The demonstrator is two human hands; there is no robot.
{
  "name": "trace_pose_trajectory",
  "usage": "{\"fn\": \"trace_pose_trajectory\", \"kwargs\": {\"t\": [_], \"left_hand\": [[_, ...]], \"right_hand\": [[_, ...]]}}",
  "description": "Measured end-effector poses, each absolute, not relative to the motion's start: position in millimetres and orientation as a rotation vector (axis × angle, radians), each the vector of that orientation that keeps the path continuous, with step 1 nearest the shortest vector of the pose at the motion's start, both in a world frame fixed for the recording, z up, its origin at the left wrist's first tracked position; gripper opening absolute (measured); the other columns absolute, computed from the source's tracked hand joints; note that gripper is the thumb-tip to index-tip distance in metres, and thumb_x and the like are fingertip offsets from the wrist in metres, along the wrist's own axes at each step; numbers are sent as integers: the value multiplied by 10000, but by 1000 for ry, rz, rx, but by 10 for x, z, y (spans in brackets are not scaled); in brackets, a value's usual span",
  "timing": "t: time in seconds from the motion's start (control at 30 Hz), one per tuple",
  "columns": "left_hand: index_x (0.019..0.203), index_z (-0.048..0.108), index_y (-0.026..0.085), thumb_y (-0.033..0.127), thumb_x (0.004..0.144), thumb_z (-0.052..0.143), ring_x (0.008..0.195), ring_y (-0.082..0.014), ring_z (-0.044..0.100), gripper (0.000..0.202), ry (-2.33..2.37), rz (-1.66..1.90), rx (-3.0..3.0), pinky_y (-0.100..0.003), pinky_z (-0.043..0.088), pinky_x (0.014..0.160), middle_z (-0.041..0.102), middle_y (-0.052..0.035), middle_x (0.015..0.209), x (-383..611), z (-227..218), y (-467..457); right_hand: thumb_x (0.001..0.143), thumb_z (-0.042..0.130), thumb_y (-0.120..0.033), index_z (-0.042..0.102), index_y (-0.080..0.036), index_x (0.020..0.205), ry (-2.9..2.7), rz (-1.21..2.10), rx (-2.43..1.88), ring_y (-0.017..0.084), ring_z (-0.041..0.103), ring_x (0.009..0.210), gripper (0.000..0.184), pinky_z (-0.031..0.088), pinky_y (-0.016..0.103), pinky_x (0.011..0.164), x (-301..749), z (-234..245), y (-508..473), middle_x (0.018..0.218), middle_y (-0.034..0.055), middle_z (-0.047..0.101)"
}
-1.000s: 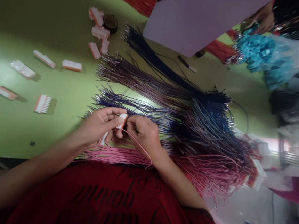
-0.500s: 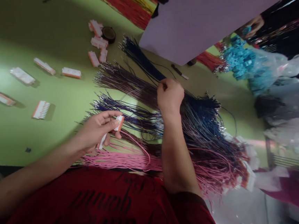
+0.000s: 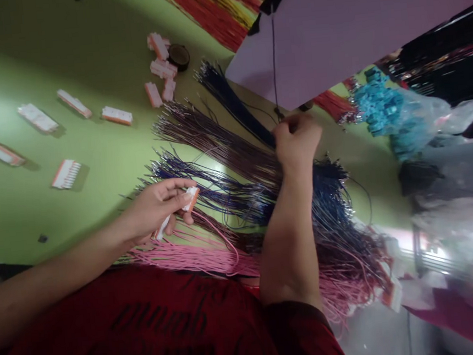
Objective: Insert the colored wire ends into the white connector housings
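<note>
My left hand (image 3: 154,209) is closed around a white-and-orange plug connector (image 3: 191,199). Fingers hide its middle, and a white part also shows below them; whether that is the same piece I cannot tell. A pink wire (image 3: 214,226) runs from the connector and curves right. My right hand (image 3: 298,139) is pinched shut over the dark blue wires, at the right end of a blue bundle (image 3: 240,102). From its fingers one dark wire (image 3: 274,58) stands up in front of the purple panel. Brown wires (image 3: 220,140) and pink wires (image 3: 194,258) lie between and below my hands.
Several loose connectors (image 3: 117,115) lie on the green table (image 3: 107,172) at left, and more sit beside a tape roll (image 3: 178,57). A purple panel (image 3: 331,31) stands at upper right. Beyond are a bag of blue connectors (image 3: 383,104) and red and yellow wires (image 3: 213,8).
My right hand has moved right and slightly away from the bundles, and a single dark wire now rises from it. My left hand keeps its hold on the connector, almost still.
</note>
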State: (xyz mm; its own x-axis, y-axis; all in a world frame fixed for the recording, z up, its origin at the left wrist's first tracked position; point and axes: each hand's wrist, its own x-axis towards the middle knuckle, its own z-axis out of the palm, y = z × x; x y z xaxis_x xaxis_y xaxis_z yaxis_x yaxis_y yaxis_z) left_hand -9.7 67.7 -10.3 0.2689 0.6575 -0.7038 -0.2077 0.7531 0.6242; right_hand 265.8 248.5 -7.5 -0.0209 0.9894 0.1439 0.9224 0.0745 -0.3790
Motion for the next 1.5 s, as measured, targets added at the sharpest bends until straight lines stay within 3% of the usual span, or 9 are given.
{"fn": "trace_pose_trajectory", "kwargs": {"t": [0.13, 0.33, 0.5, 0.67, 0.8, 0.97, 1.1, 1.3, 1.5], "left_hand": [[1309, 653, 161, 238, 1024, 668, 313, -94, 470, 296, 1141, 642, 475, -168, 311, 312, 717, 7, 602, -103, -140, 665], [1319, 649, 165, 217, 1044, 627, 311, -85, 464, 281, 1154, 617, 488, -163, 318, 317, 712, 17, 602, -101, -101, 683], [1324, 646, 166, 209, 1055, 617, 312, -86, 467, 274, 1154, 612, 489, -165, 312, 315, 714, 15, 608, -111, -109, 677], [1339, 662, 168, 244, 1038, 664, 349, -103, 521, 311, 1109, 663, 513, -174, 345, 332, 727, -9, 637, -126, -218, 645], [1337, 669, 163, 249, 1027, 675, 345, -105, 516, 322, 1117, 682, 518, -178, 336, 323, 730, -11, 642, -111, -241, 639], [1283, 679, 152, 213, 1000, 702, 304, -91, 478, 290, 1164, 692, 513, -172, 318, 301, 699, 24, 603, -71, -132, 651], [1283, 674, 144, 155, 1018, 652, 297, -82, 471, 266, 1195, 672, 531, -165, 329, 304, 708, 22, 603, -62, -71, 660], [1285, 667, 151, 239, 1018, 691, 302, -75, 454, 282, 1173, 681, 546, -171, 318, 297, 715, 16, 628, -82, -94, 653], [1318, 652, 170, 322, 1003, 721, 341, -80, 487, 357, 1149, 678, 578, -174, 351, 330, 708, 19, 647, -99, -133, 643]], "right_hand": [[818, 640, -163, 758, -156, 1029, -2147, 300, -2067, 249, 657, 809, 242, 505, 352, 747, 2486, -26, 2258, 923, 114, 763], [880, 546, -155, 806, -187, 1068, -2222, 97, -2203, 317, 734, 1014, 323, 558, 399, 863, 2278, -90, 2051, 1173, 172, 777], [864, 584, -166, 812, -172, 988, -2035, 135, -2013, 308, 748, 979, 260, 578, 456, 948, 2558, -54, 2112, 1014, 144, 813], [829, 662, -198, 779, -197, 846, -1799, 194, -1887, 243, 708, 769, 119, 599, 432, 824, 2673, 133, 2031, 800, 73, 772], [889, 678, -266, 816, -235, 916, -1871, 502, -1612, 193, 720, 796, 144, 600, 370, 810, 2314, 415, 1534, 858, 27, 793], [888, 689, -256, 816, -257, 808, -2025, 981, -1445, 161, 696, 704, 149, 563, 299, 715, 1895, 328, 853, 794, 12, 795], [866, 640, -222, 794, -249, 782, -1925, 867, -1595, 169, 692, 685, 178, 554, 297, 703, 1937, 73, 684, 762, 17, 782], [920, 682, -284, 831, -281, 821, -1972, 813, -1559, 201, 718, 678, 179, 552, 321, 670, 2028, 116, 604, 803, 34, 824], [910, 627, -238, 755, -273, 673, -2026, 712, -1559, 172, 670, 605, 272, 510, 296, 633, 1972, 196, 547, 696, 15, 769]]}}
